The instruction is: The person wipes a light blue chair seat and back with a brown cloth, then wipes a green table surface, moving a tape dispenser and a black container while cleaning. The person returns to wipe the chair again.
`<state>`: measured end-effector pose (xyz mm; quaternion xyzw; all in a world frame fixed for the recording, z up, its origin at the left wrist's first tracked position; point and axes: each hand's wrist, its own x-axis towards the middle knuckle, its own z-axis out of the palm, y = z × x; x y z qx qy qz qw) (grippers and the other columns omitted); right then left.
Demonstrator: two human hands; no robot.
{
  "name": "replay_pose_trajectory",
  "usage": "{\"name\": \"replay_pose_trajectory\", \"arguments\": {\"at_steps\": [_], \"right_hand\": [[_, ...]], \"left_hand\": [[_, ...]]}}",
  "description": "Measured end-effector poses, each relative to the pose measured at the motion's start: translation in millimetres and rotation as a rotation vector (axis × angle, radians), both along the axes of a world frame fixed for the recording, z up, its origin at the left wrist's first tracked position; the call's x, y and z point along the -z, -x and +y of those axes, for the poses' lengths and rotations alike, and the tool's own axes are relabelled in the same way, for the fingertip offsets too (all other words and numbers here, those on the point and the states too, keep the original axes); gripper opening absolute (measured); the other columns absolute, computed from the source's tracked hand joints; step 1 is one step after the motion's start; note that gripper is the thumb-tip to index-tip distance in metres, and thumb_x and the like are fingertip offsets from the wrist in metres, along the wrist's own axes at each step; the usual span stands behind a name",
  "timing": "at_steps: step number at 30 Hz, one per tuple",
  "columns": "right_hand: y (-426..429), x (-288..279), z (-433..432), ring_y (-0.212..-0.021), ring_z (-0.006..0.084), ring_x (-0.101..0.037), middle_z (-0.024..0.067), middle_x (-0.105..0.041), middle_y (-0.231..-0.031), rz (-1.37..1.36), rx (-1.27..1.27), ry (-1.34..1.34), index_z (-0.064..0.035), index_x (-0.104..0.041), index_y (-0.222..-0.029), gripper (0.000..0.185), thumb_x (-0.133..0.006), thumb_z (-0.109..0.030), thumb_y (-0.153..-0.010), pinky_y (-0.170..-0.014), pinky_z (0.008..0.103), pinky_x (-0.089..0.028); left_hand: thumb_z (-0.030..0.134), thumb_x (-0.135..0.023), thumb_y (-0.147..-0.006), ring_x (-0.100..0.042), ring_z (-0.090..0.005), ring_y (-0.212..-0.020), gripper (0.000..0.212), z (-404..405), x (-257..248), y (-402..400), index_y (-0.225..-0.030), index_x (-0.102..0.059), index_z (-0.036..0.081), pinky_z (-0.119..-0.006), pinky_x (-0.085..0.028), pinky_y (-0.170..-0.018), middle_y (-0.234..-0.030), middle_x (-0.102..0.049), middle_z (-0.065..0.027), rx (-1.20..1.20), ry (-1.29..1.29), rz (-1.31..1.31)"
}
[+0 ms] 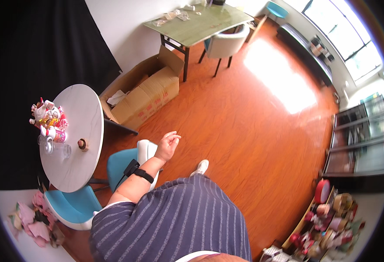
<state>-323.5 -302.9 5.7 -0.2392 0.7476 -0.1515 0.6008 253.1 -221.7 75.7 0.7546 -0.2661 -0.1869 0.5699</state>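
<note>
My left hand [167,146] hangs in front of my striped dark shirt [178,216], fingers loosely curled and nothing seen in it. It is nearest to the white back of a blue-seated chair [121,165], above the wood-look floor. A black strap [144,175] with a small black device goes round that forearm. My right hand is out of view. To the left stands a round white marble-patterned table [80,114]. It bears a heap of wrapped sweets [49,114], a pink-labelled bottle [60,136], a clear jar [60,150] and a small brown object [83,144].
A second blue chair [74,203] sits by the round table. An open cardboard box [149,95] lies beyond it, before a green-topped table [205,23] with a white chair [226,42]. Right are a glass-fronted cabinet [355,140] and a shelf of baskets and flowers [329,226].
</note>
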Motion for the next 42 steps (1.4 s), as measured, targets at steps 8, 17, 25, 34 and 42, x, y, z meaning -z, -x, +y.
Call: {"name": "replay_pose_trajectory", "arguments": {"at_steps": [8, 17, 25, 34, 42], "right_hand": [[-192, -21, -306, -0.112, 0.0304, -0.065, 0.0138, -0.063, -0.130, -0.245, -0.245, 0.174, -0.0031, -0.051, -0.142, 0.060, -0.064, -0.038, -0.094, -0.094, 0.0436, -0.055], [-455, -44, -527, -0.125, 0.0319, -0.059, 0.0132, -0.059, -0.140, -0.550, -0.288, 0.217, -0.0037, -0.053, -0.141, 0.060, -0.055, -0.046, -0.098, -0.108, 0.0466, -0.048], [-587, -87, -619, -0.118, 0.0304, -0.063, 0.0110, -0.067, -0.129, -0.647, -0.273, 0.156, -0.0036, -0.061, -0.130, 0.049, -0.057, -0.041, -0.099, -0.105, 0.0450, -0.049], [-786, -101, -727, -0.118, 0.0288, -0.063, 0.0143, -0.063, -0.132, -0.586, -0.597, 0.225, 0.0001, -0.055, -0.137, 0.054, -0.064, -0.034, -0.096, -0.103, 0.0429, -0.051], [-1016, -170, -726, -0.133, 0.0267, -0.052, 0.0145, -0.051, -0.145, -1.009, -1.109, -0.010, 0.0000, -0.038, -0.150, 0.065, -0.061, -0.034, -0.100, -0.112, 0.0417, -0.041]], "left_hand": [[0.015, -0.063, -0.097, -0.066, -0.0142, -0.101, 0.022, -54, -24, -55, -0.115, -0.070, 0.006, -0.027, -0.051, -0.087, -0.119, -0.067, -0.0072, -0.352, 0.070, 0.469], [0.029, -0.067, -0.090, -0.067, -0.0181, -0.088, 0.021, -53, 102, -74, -0.104, -0.065, 0.014, -0.036, -0.052, -0.077, -0.097, -0.072, -0.0010, -0.975, 0.043, 1.300], [0.034, -0.066, -0.095, -0.064, -0.0097, -0.084, 0.026, -192, 90, -208, -0.112, -0.067, 0.015, -0.027, -0.050, -0.073, -0.098, -0.071, 0.0019, -0.836, -0.026, 1.145], [0.027, -0.064, -0.098, -0.065, -0.0093, -0.089, 0.024, -343, 55, -332, -0.115, -0.067, 0.011, -0.026, -0.050, -0.076, -0.104, -0.072, -0.0008, -0.912, 0.111, 0.936], [0.016, -0.065, -0.095, -0.067, -0.0172, -0.095, 0.030, -444, 48, -397, -0.118, -0.064, -0.003, -0.030, -0.053, -0.086, -0.106, -0.070, -0.0084, -0.841, 0.059, 0.465]]}}
